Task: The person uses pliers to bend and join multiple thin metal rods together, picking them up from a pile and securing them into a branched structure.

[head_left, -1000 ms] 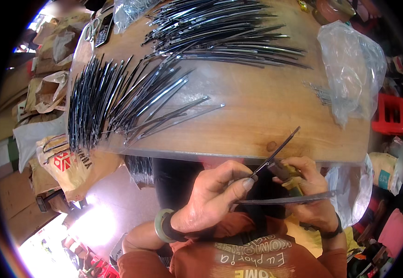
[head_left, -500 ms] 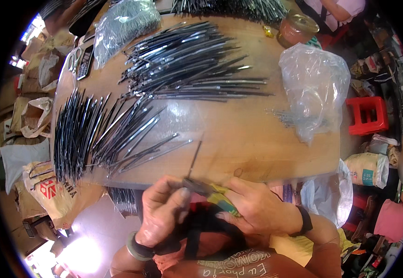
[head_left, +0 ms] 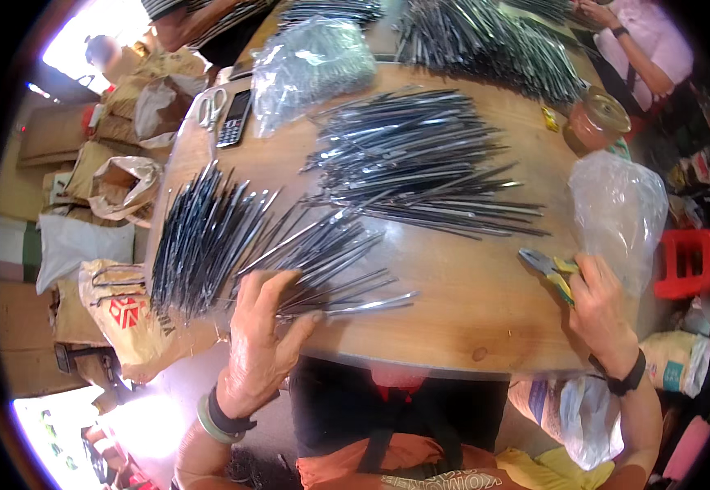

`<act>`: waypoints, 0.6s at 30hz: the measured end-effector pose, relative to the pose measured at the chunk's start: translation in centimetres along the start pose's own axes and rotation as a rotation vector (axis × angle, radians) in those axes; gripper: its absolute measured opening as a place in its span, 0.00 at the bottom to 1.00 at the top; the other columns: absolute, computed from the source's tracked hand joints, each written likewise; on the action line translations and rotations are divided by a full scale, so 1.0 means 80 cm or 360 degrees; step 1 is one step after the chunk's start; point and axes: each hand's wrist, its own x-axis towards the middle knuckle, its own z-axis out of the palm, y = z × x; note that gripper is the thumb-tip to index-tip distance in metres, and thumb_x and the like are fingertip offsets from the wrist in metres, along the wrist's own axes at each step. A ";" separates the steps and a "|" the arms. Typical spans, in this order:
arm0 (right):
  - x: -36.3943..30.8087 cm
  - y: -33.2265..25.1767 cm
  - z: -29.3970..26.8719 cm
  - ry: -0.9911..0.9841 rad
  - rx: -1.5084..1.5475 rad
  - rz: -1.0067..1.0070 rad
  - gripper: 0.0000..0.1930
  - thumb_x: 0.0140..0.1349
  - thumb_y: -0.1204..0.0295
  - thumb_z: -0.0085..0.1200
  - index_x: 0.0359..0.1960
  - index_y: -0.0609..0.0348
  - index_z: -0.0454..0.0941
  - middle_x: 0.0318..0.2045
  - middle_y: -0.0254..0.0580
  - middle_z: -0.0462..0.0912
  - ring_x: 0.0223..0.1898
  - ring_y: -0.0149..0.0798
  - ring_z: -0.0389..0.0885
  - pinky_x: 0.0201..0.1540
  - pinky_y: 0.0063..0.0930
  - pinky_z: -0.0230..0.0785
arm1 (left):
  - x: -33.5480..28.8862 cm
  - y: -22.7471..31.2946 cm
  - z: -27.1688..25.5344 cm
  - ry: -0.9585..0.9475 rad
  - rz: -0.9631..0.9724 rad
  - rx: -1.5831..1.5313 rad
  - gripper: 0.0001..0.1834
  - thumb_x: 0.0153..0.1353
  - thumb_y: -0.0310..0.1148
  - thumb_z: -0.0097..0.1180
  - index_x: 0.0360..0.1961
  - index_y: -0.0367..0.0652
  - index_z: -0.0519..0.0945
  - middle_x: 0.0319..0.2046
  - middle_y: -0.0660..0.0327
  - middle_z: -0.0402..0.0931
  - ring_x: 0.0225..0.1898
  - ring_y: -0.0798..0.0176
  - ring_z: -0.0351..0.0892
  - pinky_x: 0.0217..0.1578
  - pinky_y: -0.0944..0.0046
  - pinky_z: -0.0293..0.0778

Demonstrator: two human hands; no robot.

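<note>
My right hand [head_left: 604,314] is closed around the yellow-and-green handles of a pair of pliers [head_left: 547,265] over the right side of the table. Their grey jaws point up and left. At the front left, my left hand [head_left: 261,343] has its fingers apart, with thumb and fingertips by the near end of a loose bunch of thin dark strips [head_left: 322,253]. Whether it touches them I cannot tell. Beside this bunch, on the left, lies a thicker pile of dark strips [head_left: 204,241]. A larger pile of shiny dark strips [head_left: 408,147] spreads across the middle.
A clear plastic bag [head_left: 616,212] lies beyond my right hand, near a jar [head_left: 600,118]. Scissors [head_left: 210,106], a keypad phone [head_left: 234,118] and a filled clear bag [head_left: 314,65] are at the far left. A red stool [head_left: 685,263] stands right. Other people are beyond the table.
My hands have moved apart. The right carried the pliers to the right; the left let go of the thin strip and moved to the bunch. The whole view has shifted.
</note>
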 end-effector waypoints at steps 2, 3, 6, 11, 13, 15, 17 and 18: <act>0.004 -0.004 -0.004 -0.0033 0.0014 -0.0014 0.07 0.42 0.81 0.54 0.26 0.68 0.72 0.41 0.54 0.74 0.38 0.52 0.73 0.39 0.42 0.70 | 0.024 0.006 -0.009 -0.0174 0.0001 -0.0208 0.16 0.52 0.22 0.62 0.44 0.34 0.77 0.30 0.54 0.75 0.33 0.59 0.77 0.37 0.64 0.73; 0.005 -0.005 -0.001 -0.0050 0.0029 -0.0011 0.07 0.42 0.81 0.54 0.26 0.68 0.72 0.42 0.54 0.74 0.38 0.52 0.73 0.39 0.41 0.70 | 0.038 0.008 -0.009 -0.0239 -0.0025 -0.0231 0.14 0.52 0.21 0.62 0.41 0.34 0.78 0.28 0.55 0.76 0.32 0.60 0.78 0.36 0.64 0.73; 0.007 -0.012 -0.003 -0.0066 0.0028 0.0053 0.08 0.42 0.80 0.55 0.26 0.67 0.72 0.42 0.53 0.74 0.38 0.51 0.73 0.40 0.42 0.70 | 0.074 0.005 0.021 -0.0123 0.0210 -0.0343 0.09 0.53 0.18 0.60 0.38 0.34 0.79 0.27 0.54 0.77 0.28 0.59 0.79 0.30 0.63 0.73; 0.006 -0.004 -0.007 -0.0083 -0.0008 0.0006 0.09 0.40 0.80 0.56 0.26 0.66 0.72 0.42 0.52 0.75 0.38 0.50 0.73 0.40 0.41 0.70 | 0.141 0.028 0.083 -0.0130 0.0703 0.0140 0.08 0.53 0.23 0.60 0.36 0.37 0.79 0.29 0.53 0.74 0.32 0.48 0.76 0.34 0.57 0.73; 0.011 -0.001 -0.007 -0.0100 -0.0004 -0.0038 0.09 0.40 0.81 0.56 0.26 0.65 0.72 0.43 0.51 0.75 0.38 0.50 0.73 0.41 0.41 0.70 | 0.161 0.016 0.099 -0.0200 0.0855 0.0512 0.07 0.52 0.29 0.61 0.32 0.39 0.77 0.30 0.53 0.70 0.36 0.47 0.72 0.38 0.53 0.70; 0.006 0.000 -0.013 -0.0059 -0.0004 -0.0044 0.11 0.39 0.81 0.57 0.27 0.66 0.72 0.43 0.51 0.75 0.39 0.50 0.74 0.42 0.40 0.71 | 0.165 0.010 0.097 -0.0200 0.0750 0.0430 0.05 0.53 0.25 0.59 0.31 0.38 0.77 0.32 0.52 0.72 0.36 0.47 0.75 0.37 0.52 0.73; 0.005 -0.002 -0.022 -0.0013 -0.0007 0.0024 0.13 0.37 0.81 0.59 0.28 0.66 0.72 0.43 0.51 0.75 0.38 0.52 0.74 0.40 0.40 0.70 | 0.164 0.016 0.086 -0.0214 0.0652 0.0278 0.06 0.53 0.22 0.59 0.32 0.37 0.78 0.32 0.52 0.74 0.35 0.47 0.77 0.35 0.53 0.73; 0.006 -0.002 -0.026 0.0084 0.0010 0.0050 0.15 0.35 0.82 0.60 0.29 0.66 0.71 0.44 0.51 0.75 0.38 0.53 0.74 0.38 0.41 0.70 | 0.162 0.023 0.076 -0.0230 0.0606 0.0216 0.06 0.52 0.21 0.60 0.33 0.36 0.78 0.32 0.52 0.75 0.34 0.47 0.78 0.34 0.54 0.73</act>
